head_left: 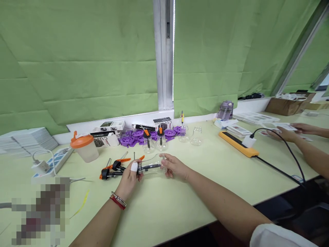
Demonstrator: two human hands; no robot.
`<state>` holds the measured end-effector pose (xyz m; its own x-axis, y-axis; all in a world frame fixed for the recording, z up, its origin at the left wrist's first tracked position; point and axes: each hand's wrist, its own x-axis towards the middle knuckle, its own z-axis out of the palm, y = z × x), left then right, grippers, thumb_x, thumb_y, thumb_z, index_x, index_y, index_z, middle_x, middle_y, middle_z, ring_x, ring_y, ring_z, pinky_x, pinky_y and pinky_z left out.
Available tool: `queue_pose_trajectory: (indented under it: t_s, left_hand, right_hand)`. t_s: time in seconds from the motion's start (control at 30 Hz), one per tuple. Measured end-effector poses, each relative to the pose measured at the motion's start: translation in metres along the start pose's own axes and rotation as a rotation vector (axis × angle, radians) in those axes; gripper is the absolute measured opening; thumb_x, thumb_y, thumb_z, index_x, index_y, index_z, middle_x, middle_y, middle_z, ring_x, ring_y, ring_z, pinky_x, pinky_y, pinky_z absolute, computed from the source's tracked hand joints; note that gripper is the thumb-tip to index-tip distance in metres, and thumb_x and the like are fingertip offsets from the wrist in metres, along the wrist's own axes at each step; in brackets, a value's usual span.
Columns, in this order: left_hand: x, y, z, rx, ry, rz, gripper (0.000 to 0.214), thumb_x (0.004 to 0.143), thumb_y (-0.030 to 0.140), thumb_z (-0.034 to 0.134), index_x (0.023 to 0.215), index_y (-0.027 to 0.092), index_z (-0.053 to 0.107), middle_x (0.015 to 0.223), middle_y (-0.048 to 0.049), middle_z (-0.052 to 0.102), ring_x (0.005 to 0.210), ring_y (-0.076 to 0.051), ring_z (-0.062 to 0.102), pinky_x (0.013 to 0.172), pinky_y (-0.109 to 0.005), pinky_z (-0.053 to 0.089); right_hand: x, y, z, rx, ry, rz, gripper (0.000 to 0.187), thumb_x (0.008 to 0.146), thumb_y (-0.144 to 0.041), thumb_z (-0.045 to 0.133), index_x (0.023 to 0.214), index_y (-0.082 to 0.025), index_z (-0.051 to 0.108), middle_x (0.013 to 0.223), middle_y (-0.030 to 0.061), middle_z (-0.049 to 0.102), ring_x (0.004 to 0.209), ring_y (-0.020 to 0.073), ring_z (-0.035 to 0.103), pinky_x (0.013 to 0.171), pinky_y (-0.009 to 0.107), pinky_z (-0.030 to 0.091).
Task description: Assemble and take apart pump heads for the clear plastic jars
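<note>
We hold one clear glass jar (153,159) on its side, over the middle of the table. A long black rod (153,166) shows inside it. Our left hand (128,178) is curled tight around one end, and our right hand (176,167) has its thumb and fingers closed on the other end. We cannot tell if the jar touches the table.

Beside our left hand lie two round black tops (105,174) and at least three flat orange handles (124,160). Behind our jar stand four more jars: two with black and orange tops (148,147) and two all see-through ones (196,140). Purple plastic wheels (128,140) lie in a heap, too jumbled for us to count. Near them we see at least three black and white card boxes (109,140).

We count one cloudy cup with an orange lid (88,151), one purple bottle (226,110) and two power strips, one white and blue (64,158), one orange and black (235,143). At the right, another person's two hands (285,133) are at some white cards (286,126).

The table (164,209) is smooth and pale yellow-green. Big green sheets (102,51) hang behind it, with one gray metal post (161,51) between.
</note>
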<state>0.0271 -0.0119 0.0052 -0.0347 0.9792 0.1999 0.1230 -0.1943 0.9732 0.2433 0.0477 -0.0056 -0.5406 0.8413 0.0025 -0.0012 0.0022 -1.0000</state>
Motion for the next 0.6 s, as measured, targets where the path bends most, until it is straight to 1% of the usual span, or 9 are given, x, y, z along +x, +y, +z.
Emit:
queue_pose_trajectory:
  t_s: [0.1,0.17,0.23,0.3,0.37,0.4,0.47,0.53,0.6]
  left_hand:
    - [-0.0002,0.0013,0.0005,-0.007,-0.024,-0.001,0.049,0.084,0.056,0.044,0.111,0.015,0.053,0.065,0.0,0.055,0.057,-0.015,0.052,0.059,-0.03,0.044]
    - [0.0,0.0024,0.0015,0.004,-0.026,0.006,0.049,0.084,0.055,0.045,0.111,0.015,0.054,0.064,0.0003,0.054,0.056,-0.015,0.052,0.058,-0.03,0.045]
    - [0.0004,0.0034,0.0027,0.029,-0.014,0.021,0.049,0.085,0.054,0.044,0.111,0.014,0.054,0.062,0.0012,0.052,0.054,-0.014,0.05,0.055,-0.028,0.042]
    - [0.0011,0.0035,0.0035,0.051,0.007,0.027,0.047,0.085,0.053,0.043,0.11,0.014,0.055,0.061,0.0019,0.051,0.053,-0.012,0.047,0.052,-0.025,0.039]
    - [0.002,0.0027,0.0031,0.041,0.034,0.022,0.047,0.085,0.053,0.044,0.109,0.014,0.055,0.061,0.0022,0.05,0.053,-0.012,0.046,0.051,-0.024,0.037]
    - [0.0024,0.002,0.0023,0.026,0.042,0.017,0.047,0.085,0.053,0.044,0.109,0.014,0.054,0.062,0.002,0.05,0.054,-0.012,0.047,0.051,-0.024,0.037]
    - [0.003,0.0005,0.0002,-0.002,0.04,0.006,0.048,0.085,0.053,0.044,0.111,0.014,0.053,0.064,0.001,0.052,0.056,-0.013,0.048,0.052,-0.025,0.039]
    - [0.0032,-0.0007,-0.0019,-0.018,0.019,-0.003,0.048,0.086,0.052,0.044,0.112,0.013,0.051,0.065,0.0,0.054,0.057,-0.013,0.049,0.054,-0.027,0.041]
    - [0.0031,-0.0009,-0.0029,-0.028,0.009,-0.014,0.048,0.085,0.052,0.044,0.113,0.014,0.051,0.065,-0.0004,0.055,0.058,-0.014,0.05,0.055,-0.028,0.043]
  right_hand:
    - [0.0002,0.0012,0.0006,-0.008,0.006,0.074,0.062,0.078,-0.07,0.044,0.11,-0.017,0.048,0.064,-0.0006,0.059,0.038,0.0072,0.048,0.031,0.016,0.026]
    - [0.0008,0.0031,0.001,-0.01,0.003,0.111,0.067,0.078,-0.074,0.037,0.108,-0.016,0.049,0.06,-0.0001,0.059,0.037,0.0086,0.049,0.03,0.017,0.026]
    - [0.0011,0.0047,0.0012,-0.004,0.0,0.112,0.072,0.078,-0.076,0.033,0.111,-0.014,0.049,0.066,0.0032,0.061,0.041,0.01,0.053,0.031,0.018,0.032]
    - [0.0004,0.0047,0.0007,0.016,0.009,0.065,0.075,0.079,-0.075,0.032,0.117,-0.013,0.049,0.088,0.011,0.064,0.052,0.0113,0.058,0.039,0.02,0.041]
    - [-0.0016,0.0025,-0.0009,0.053,0.004,-0.019,0.071,0.08,-0.069,0.042,0.128,-0.017,0.044,0.123,0.0174,0.053,0.068,0.012,0.062,0.052,0.024,0.049]
    - [-0.0029,0.0009,-0.002,0.068,-0.018,-0.062,0.07,0.079,-0.063,0.052,0.134,-0.022,0.039,0.136,0.0172,0.041,0.074,0.012,0.062,0.059,0.026,0.051]
    - [-0.0051,-0.002,-0.0043,0.084,-0.077,-0.123,0.079,0.074,-0.046,0.068,0.141,-0.033,0.028,0.147,0.013,0.024,0.083,0.0119,0.06,0.068,0.029,0.051]
    - [-0.0061,-0.0034,-0.0056,0.079,-0.109,-0.131,0.088,0.07,-0.036,0.075,0.142,-0.038,0.025,0.144,0.0108,0.027,0.083,0.0116,0.06,0.068,0.029,0.05]
    - [-0.0055,-0.0028,-0.0054,0.083,-0.093,-0.098,0.085,0.071,-0.036,0.073,0.142,-0.037,0.027,0.133,0.0093,0.039,0.077,0.0106,0.062,0.064,0.026,0.049]
